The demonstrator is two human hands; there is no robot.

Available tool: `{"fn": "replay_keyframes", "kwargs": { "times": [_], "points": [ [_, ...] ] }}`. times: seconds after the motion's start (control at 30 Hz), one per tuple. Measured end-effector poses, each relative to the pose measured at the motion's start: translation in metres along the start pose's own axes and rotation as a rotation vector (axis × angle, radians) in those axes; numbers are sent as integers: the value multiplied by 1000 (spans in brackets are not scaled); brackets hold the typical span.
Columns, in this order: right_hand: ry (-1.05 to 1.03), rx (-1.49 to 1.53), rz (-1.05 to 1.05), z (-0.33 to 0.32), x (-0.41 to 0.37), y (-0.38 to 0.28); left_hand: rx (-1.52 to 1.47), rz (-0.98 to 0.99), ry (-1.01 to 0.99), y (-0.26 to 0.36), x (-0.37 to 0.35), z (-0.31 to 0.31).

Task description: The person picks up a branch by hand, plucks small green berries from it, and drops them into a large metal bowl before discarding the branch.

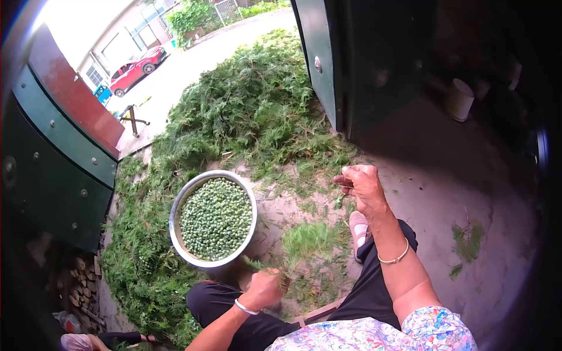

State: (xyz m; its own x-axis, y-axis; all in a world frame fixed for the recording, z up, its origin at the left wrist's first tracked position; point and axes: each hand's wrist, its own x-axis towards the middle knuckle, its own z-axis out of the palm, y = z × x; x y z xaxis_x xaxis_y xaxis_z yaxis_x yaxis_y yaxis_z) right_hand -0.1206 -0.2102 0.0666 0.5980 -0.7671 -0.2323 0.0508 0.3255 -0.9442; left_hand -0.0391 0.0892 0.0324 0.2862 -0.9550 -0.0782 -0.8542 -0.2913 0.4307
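- Gripping: left hand (264,289), fingers clenched on a conifer sprig (253,263), at 5 o'clock from the round basin (213,264).
- Right hand (364,188): 3 o'clock from the basin, fingers curled; contents cannot be told.
- Basin: filled with green seed cones (215,217) (rim exposed).
- Conifer branch pile (252,99): 1 o'clock from the basin.

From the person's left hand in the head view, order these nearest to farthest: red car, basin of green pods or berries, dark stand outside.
1. Basin, just ahead and slightly left of the left hand.
2. Dark stand, ahead-left, outside.
3. Red car, beyond the stand.
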Motion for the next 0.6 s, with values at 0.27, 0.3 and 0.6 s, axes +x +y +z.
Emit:
{"fn": "replay_keyframes", "kwargs": {
  "times": [0.27, 0.3, 0.6],
  "points": [
    [52, 101, -13, -4, -8, 0, -1157, -947, -416, -28, 45, -36],
    [70, 100, -17, -4, -7, -2, -1151, -870, -175, -25, 77, -68],
    [67, 104, 8, 1, 2, -1, -771, -179, 684, 10, 204, -273]
  ]
}}
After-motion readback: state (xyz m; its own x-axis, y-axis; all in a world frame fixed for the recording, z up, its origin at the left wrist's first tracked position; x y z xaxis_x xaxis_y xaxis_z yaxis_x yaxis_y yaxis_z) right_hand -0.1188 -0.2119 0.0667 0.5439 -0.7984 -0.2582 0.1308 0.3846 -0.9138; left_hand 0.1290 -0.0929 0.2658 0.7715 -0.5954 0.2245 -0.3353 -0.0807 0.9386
